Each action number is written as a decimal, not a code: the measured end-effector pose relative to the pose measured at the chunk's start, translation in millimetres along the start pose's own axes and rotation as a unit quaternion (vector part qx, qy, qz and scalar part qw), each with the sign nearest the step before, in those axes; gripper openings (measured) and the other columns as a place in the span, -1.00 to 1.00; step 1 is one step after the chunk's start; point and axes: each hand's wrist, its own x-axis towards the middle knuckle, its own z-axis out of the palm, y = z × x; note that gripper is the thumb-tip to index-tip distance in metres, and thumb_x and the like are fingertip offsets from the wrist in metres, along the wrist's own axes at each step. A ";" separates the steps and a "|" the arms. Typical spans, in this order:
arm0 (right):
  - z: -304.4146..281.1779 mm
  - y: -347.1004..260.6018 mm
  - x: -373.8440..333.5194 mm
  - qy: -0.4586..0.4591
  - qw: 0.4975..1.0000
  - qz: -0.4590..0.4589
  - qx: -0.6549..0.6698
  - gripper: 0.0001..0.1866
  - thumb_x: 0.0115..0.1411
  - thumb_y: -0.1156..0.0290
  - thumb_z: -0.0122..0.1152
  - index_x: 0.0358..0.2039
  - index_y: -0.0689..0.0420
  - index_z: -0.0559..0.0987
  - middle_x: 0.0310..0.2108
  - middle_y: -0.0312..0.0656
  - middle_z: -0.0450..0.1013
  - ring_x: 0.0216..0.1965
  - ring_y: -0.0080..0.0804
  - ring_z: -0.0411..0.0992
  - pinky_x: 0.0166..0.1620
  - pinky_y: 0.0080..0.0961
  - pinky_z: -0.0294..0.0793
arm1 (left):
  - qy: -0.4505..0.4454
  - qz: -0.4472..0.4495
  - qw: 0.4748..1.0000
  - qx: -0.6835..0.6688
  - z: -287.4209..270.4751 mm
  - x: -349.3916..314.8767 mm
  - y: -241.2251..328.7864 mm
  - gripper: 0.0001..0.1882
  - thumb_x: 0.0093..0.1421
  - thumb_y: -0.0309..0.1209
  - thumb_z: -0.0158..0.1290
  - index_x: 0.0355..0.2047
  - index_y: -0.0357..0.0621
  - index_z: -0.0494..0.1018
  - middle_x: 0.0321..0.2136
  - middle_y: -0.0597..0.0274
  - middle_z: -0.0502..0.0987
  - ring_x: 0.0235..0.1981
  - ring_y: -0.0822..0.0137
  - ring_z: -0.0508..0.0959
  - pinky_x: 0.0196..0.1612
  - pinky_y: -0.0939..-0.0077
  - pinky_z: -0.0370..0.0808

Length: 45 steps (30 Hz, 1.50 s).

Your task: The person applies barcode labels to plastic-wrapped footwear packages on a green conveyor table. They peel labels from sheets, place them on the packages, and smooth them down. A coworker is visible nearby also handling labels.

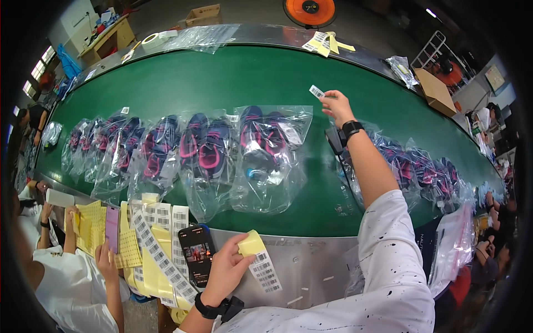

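Note:
My right hand (pixel 337 105) reaches out over the green belt (pixel 222 77), pinching a small white barcode label (pixel 316 91) between its fingertips. Close to my body, above the metal edge, my left hand (pixel 226 267) grips a curled strip of barcode labels (pixel 265 273) with yellow backing paper. Several clear plastic bags lie in a row on the belt, each with navy and pink shoes inside. The nearest bagged pair of shoes (pixel 261 136) lies to the left of my right hand. More bagged shoes (pixel 411 166) lie partly behind my right forearm.
A phone (pixel 195 252) and several label strips (pixel 161 250) lie left of my left hand. Further left, a co-worker's hand (pixel 105 256) is at a pink phone (pixel 112 228). Yellow-backed labels (pixel 322 43) rest on the far ledge. Plastic bags (pixel 452 244) are stacked at right.

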 end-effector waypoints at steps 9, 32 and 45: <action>31.8 0.3 7.0 -0.118 0.987 -0.008 -0.106 -0.88 0.05 0.54 0.34 -0.52 0.18 0.53 -0.60 -0.32 0.43 -0.61 -0.60 0.36 -0.54 -0.58 0.37 | -0.016 -0.017 1.000 0.015 4.3 6.2 2.9 -0.42 0.17 -0.69 0.07 0.19 -0.36 0.19 0.02 -0.03 0.47 -0.19 0.44 0.59 -0.17 0.66 0.50; 48.5 12.7 8.9 -0.101 0.983 -0.063 -0.141 -0.86 0.00 0.48 0.38 -0.56 0.21 0.56 -0.55 -0.28 0.51 -0.51 -0.54 0.46 -0.44 -0.57 0.49 | -0.013 -0.017 0.999 0.034 5.9 6.0 1.5 -0.44 0.16 -0.70 0.06 0.18 -0.35 0.21 0.02 -0.02 0.48 -0.17 0.41 0.60 -0.18 0.65 0.52; 64.9 -5.6 -3.6 -0.072 0.960 -0.132 -0.235 -0.33 -0.04 0.70 0.23 0.14 0.25 0.30 -0.42 0.08 0.55 -0.56 -0.30 0.58 -0.55 -0.48 0.59 | -0.012 0.008 1.000 0.021 0.6 -1.0 -1.0 -0.44 0.17 -0.72 0.03 0.20 -0.33 0.20 -0.01 0.06 0.49 -0.15 0.46 0.57 -0.16 0.66 0.49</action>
